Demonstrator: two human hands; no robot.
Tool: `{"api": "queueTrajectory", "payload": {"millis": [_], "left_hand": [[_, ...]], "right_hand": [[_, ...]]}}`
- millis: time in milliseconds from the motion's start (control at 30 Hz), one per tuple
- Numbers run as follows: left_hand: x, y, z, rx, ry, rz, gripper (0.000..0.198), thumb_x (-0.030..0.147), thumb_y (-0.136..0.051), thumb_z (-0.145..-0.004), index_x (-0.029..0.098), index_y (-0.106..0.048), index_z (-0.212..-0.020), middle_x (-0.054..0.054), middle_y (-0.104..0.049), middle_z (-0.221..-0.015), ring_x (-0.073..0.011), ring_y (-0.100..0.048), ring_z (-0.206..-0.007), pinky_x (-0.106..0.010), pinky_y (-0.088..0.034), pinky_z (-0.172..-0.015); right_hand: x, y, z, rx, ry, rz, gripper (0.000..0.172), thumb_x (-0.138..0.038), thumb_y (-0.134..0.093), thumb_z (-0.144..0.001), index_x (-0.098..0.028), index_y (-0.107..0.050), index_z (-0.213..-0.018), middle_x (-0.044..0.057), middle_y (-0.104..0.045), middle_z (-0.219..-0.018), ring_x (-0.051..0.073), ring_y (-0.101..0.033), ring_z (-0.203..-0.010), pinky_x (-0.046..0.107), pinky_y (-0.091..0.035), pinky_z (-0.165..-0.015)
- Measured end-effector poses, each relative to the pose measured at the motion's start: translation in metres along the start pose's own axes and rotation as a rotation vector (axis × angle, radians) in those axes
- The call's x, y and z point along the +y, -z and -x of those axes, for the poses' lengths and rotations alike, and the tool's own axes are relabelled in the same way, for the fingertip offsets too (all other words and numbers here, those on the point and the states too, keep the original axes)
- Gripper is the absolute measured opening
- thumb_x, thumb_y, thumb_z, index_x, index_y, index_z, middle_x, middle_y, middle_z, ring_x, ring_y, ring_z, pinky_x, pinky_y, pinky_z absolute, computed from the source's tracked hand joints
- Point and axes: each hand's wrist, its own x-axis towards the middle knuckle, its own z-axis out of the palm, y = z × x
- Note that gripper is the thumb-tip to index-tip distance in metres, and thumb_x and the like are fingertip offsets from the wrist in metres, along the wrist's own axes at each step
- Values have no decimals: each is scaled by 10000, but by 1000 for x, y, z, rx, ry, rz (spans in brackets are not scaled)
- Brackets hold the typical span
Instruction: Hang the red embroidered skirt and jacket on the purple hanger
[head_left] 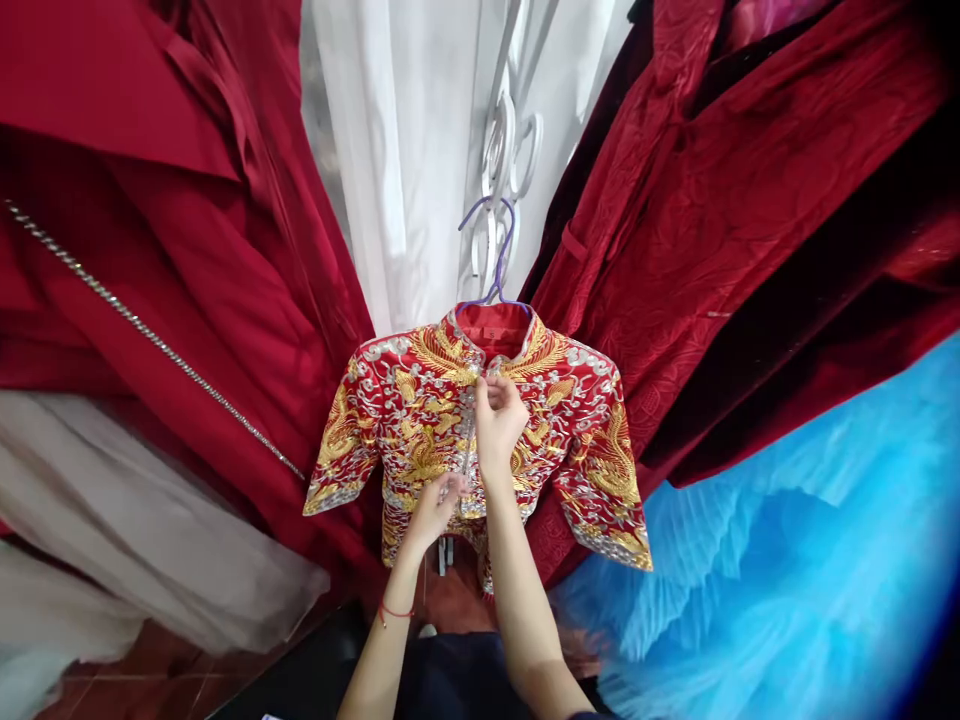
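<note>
A small red jacket [570, 420] with gold and silver embroidery hangs in front of me on a purple hanger [496, 262]. My right hand [498, 420] is closed in a pinch on the front opening just below the collar. My left hand [435, 508] is lower, fingers curled on the jacket's front edge near the hem. A red string circles my left wrist.
Dark red robes hang on both sides: one [187, 290] at left with a silver beaded trim, another [750, 220] at right. A white curtain [397, 150] and white metal scrollwork [502, 150] stand behind. Blue tulle [787, 560] fills the lower right, pale fabric [120, 510] the lower left.
</note>
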Motion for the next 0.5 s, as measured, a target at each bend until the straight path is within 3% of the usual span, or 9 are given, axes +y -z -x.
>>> {"api": "queueTrajectory", "payload": {"millis": [100, 200, 400, 500], "left_hand": [[27, 1, -6, 0, -72, -27, 439, 554, -508, -958, 167, -698, -1042, -115, -759, -1015, -237, -708, -966, -379, -521, -948], [49, 2, -9, 78, -136, -61, 369, 481, -514, -977, 176, -685, -1094, -121, -739, -1102, -237, -693, -1043, -370, -516, -963], [71, 6, -16, 366, -334, -136, 343, 381, -546, -976, 224, -575, -1280, -123, -654, -1282, -227, -643, -1162, -382, -505, -1014], [81, 2, -24, 414, -431, -175, 350, 357, -542, -980, 229, -554, -1305, -130, -628, -1306, -220, -639, -1140, -380, -519, -992]], "right_hand": [[-3, -6, 1, 13, -88, -131, 282, -472, -622, -850, -190, -599, -848, 9, -666, -683, 147, -626, -565, 270, -521, -574], [-7, -7, 1, 6, -144, -231, 312, -493, -656, -824, -190, -586, -830, 1, -652, -653, 137, -605, -536, 258, -512, -541], [-12, 4, -3, -79, -161, -232, 336, -517, -665, -830, -187, -602, -810, -5, -644, -610, 136, -596, -509, 255, -502, -530], [-12, 8, -3, -121, -169, -213, 333, -521, -650, -842, -192, -613, -806, -1, -650, -602, 138, -587, -491, 261, -500, -525]]}}
